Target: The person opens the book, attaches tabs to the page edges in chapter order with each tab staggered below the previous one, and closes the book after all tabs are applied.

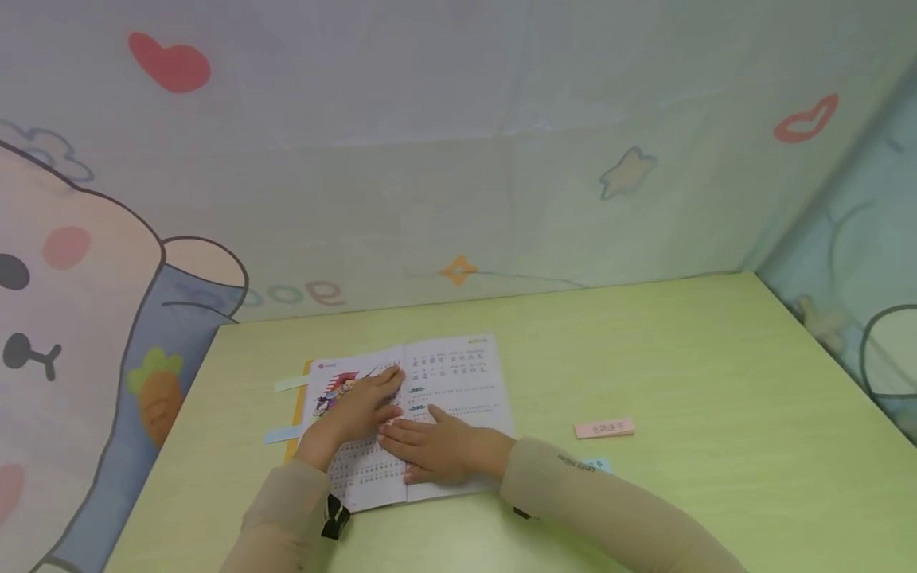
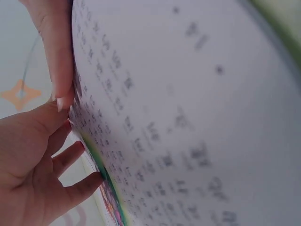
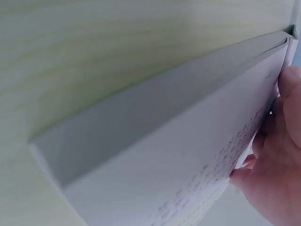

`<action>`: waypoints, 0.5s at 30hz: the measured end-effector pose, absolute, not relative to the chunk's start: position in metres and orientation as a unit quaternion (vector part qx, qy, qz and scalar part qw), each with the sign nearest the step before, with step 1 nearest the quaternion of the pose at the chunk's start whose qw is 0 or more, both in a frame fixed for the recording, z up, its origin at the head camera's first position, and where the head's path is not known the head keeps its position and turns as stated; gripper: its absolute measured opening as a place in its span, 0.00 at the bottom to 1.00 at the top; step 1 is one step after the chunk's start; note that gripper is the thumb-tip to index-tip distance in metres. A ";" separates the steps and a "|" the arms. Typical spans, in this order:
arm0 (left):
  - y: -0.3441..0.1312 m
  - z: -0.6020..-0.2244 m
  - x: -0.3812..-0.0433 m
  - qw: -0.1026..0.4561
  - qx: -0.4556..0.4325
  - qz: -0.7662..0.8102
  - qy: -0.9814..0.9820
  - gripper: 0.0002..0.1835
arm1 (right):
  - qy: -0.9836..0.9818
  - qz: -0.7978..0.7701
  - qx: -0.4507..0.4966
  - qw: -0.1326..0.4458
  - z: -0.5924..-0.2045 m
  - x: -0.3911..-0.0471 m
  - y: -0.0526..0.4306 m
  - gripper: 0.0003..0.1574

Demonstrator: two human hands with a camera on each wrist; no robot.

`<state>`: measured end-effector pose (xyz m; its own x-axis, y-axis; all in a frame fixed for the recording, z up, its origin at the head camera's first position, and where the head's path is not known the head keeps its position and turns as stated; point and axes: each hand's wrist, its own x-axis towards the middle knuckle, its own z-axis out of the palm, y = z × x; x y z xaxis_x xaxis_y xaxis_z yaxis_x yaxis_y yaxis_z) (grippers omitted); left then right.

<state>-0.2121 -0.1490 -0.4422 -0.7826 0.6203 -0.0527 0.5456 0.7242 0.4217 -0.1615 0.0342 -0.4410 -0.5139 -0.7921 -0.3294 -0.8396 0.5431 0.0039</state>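
An open book [image 1: 458, 358] with printed text and a coloured picture on its left page lies on the table. My left hand [image 1: 361, 407] rests on the left page, its fingertips reaching the fold near the top. Lower down, my right hand [image 1: 447, 450] lies across the fold with its fingers pointing left. Both hands have their fingers extended and touch the paper. In the left wrist view the page [image 2: 188, 117] curves close to the camera. The right wrist view shows the book's thick lower edge [image 3: 117, 122] beside the hand [image 3: 277, 141].
Pale green and blue tabs [image 1: 283, 434] stick out from the book's left side. A pink paper strip [image 1: 604, 428] with handwriting lies right of the book; a blue one [image 1: 598, 465] is partly behind the right sleeve. A printed curtain [image 1: 458, 199] hangs behind the table [image 1: 680, 350].
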 end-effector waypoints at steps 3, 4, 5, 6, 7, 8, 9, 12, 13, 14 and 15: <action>-0.148 -0.444 -0.212 0.091 0.307 0.184 0.929 0.30 | 0.866 0.063 -0.471 0.157 -0.441 -0.160 0.034 0.40; -0.148 -0.444 -0.212 0.090 0.303 0.177 0.932 0.30 | 0.865 0.058 -0.471 0.160 -0.441 -0.160 0.033 0.40; -0.147 -0.445 -0.212 0.089 0.298 0.172 0.935 0.30 | 0.865 0.055 -0.471 0.164 -0.440 -0.159 0.033 0.40; -0.146 -0.444 -0.212 0.089 0.292 0.169 0.937 0.31 | 0.864 0.051 -0.471 0.169 -0.439 -0.159 0.032 0.40; -0.145 -0.444 -0.212 0.089 0.287 0.165 0.939 0.31 | 0.864 0.051 -0.471 0.172 -0.438 -0.159 0.032 0.41; -0.145 -0.443 -0.213 0.092 0.281 0.168 0.941 0.31 | 0.863 0.053 -0.472 0.173 -0.438 -0.159 0.031 0.41; -0.144 -0.443 -0.214 0.093 0.277 0.169 0.941 0.31 | 0.862 0.055 -0.473 0.173 -0.437 -0.159 0.030 0.41; -0.143 -0.443 -0.217 0.100 0.274 0.182 0.939 0.31 | 0.860 0.072 -0.474 0.172 -0.436 -0.157 0.030 0.42; -0.143 -0.443 -0.218 0.102 0.274 0.186 0.938 0.31 | 0.858 0.078 -0.477 0.171 -0.436 -0.156 0.030 0.42; -0.143 -0.443 -0.219 0.104 0.273 0.189 0.937 0.31 | 0.856 0.081 -0.481 0.171 -0.436 -0.154 0.031 0.42; -0.144 -0.444 -0.219 0.106 0.273 0.190 0.937 0.31 | 0.853 0.082 -0.485 0.173 -0.436 -0.152 0.031 0.42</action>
